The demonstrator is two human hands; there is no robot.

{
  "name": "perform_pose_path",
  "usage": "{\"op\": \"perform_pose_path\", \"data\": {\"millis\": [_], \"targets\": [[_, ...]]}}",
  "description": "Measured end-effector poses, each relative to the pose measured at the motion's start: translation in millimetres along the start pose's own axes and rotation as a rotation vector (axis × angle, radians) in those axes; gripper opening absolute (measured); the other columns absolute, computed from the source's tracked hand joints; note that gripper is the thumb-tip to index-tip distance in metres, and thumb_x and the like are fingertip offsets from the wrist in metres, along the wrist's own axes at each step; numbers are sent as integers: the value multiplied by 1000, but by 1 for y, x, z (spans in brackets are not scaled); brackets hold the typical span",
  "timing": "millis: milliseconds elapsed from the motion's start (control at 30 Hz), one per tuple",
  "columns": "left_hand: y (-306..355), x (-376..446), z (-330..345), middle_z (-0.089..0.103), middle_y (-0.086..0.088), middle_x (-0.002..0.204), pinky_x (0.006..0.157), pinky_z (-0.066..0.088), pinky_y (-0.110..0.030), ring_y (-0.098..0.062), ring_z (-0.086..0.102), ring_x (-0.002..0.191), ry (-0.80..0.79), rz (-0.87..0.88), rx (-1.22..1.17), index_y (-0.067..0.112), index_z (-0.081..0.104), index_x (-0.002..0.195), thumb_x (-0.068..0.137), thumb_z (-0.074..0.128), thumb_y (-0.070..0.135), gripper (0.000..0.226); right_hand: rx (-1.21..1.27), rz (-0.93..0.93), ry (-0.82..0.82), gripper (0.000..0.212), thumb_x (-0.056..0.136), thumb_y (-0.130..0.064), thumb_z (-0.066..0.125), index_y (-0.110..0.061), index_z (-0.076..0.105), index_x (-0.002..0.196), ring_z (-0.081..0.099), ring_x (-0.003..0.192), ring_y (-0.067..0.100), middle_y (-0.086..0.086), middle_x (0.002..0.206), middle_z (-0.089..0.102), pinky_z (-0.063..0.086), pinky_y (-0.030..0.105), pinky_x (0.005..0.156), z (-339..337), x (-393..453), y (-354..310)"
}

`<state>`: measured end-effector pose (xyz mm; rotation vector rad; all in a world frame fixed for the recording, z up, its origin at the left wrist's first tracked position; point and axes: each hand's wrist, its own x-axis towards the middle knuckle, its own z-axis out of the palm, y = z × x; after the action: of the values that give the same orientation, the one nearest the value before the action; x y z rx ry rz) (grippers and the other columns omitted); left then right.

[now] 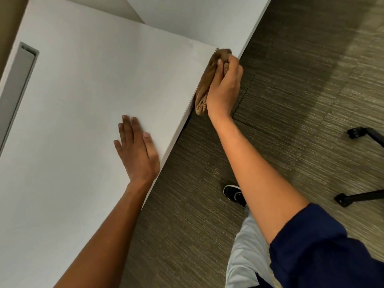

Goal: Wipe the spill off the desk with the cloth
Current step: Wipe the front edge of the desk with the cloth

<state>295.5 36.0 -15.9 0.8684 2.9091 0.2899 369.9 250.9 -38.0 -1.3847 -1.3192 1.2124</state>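
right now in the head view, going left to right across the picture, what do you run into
cable slot in the desk → left hand flat on the desk → brown cloth against the desk's edge → right hand gripping the cloth → black shoe on the carpet → black chair base legs

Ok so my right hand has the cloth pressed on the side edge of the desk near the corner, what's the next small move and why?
Probably draw the cloth back along the desk edge toward you. The right hand holds it bunched against the edge just below the far corner, so little edge lies beyond it. The left hand lies flat on the top, bracing. No spill shows on the top.
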Motion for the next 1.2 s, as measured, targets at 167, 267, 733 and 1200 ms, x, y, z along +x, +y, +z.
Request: {"op": "perform_pose_path", "data": {"millis": [167, 267, 733, 1200], "targets": [[-2, 1, 1, -1, 4, 168, 125, -2, -47, -14, -5, 155, -1, 8, -2, 23, 7, 159, 103, 14, 41, 59, -15, -85, -112, 25, 99, -14, 54, -4, 59, 122, 58, 105, 23, 12, 122, 57, 54, 44, 87, -9, -59, 12], [-3, 1, 2, -2, 4, 168, 125, -3, -46, -13, -5, 155, 4, 13, 2, 23, 6, 159, 103, 13, 41, 59, -53, -88, -170, 23, 99, -17, 56, -7, 61, 119, 53, 107, 23, 10, 126, 53, 53, 37, 84, -11, -96, 24], [-5, 2, 4, 3, 2, 168, 125, 1, -51, -16, -1, 155, 19, 13, -4, 21, 9, 159, 103, 14, 40, 59, -149, -89, -535, 24, 98, -32, 46, -18, 58, 114, 47, 108, 17, 6, 130, 49, 46, 26, 82, -33, -236, 53], [-5, 1, 3, 1, 4, 168, 125, 0, -49, -13, -3, 155, 10, 10, 3, 22, 8, 159, 103, 13, 41, 60, -208, -36, -226, 26, 98, -23, 54, -16, 61, 122, 49, 108, 19, 8, 130, 51, 43, 24, 82, -16, -123, 37]]}}
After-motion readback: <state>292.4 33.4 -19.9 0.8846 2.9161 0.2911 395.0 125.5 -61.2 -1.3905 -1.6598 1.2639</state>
